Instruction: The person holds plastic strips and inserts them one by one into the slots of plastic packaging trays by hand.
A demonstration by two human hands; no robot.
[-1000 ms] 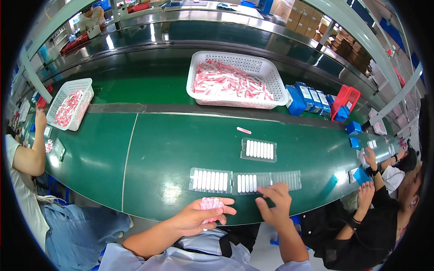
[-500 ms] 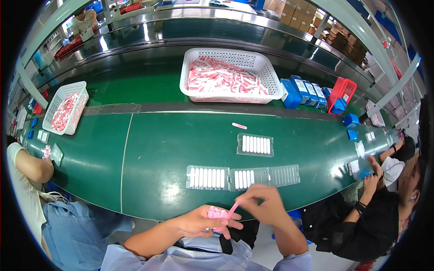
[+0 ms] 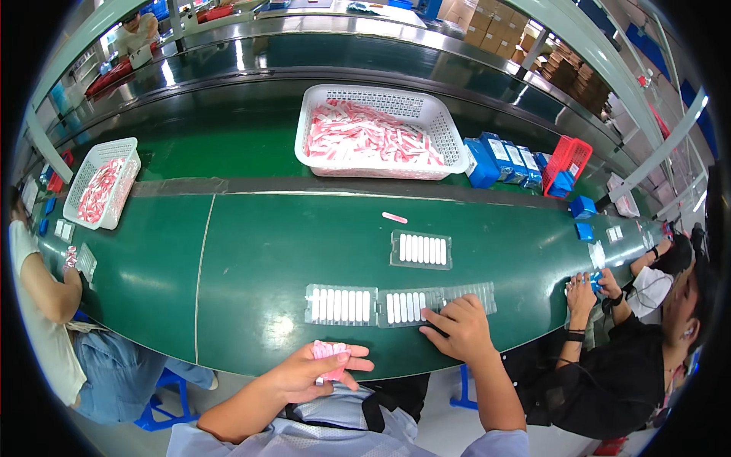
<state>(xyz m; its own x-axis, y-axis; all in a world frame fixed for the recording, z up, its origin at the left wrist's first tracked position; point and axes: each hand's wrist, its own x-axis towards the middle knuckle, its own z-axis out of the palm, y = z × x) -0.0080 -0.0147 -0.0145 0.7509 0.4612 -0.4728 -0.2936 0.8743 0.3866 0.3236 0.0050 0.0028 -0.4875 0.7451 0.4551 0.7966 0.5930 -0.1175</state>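
My left hand (image 3: 324,372) is closed round a bundle of small pink-and-white sticks (image 3: 329,356), held over the near edge of the bench. My right hand (image 3: 464,329) reaches to the middle clear plastic tray (image 3: 388,318), thumb and forefinger at a white-faced stick (image 3: 422,305) in one of its slots. Its fingers partly hide that stick. Several white sticks lie side by side to its left. The hinged right part of that tray, an empty ribbed half (image 3: 480,295), shows behind my hand. Left of it, a filled clear tray (image 3: 341,305) holds a row of white sticks.
Another filled tray (image 3: 420,250) and a loose pink stick (image 3: 394,218) lie farther back. Beyond stand a large white basket of sticks (image 3: 381,169), blue boxes (image 3: 483,164) and a red basket (image 3: 567,160). A smaller white basket (image 3: 122,183) stands left. People sit on both sides.
My right hand has moved from beside the left hand, carrying a pink stick, forward to the middle tray. My left hand still holds the bundle. The co-worker's hands at right have come together.
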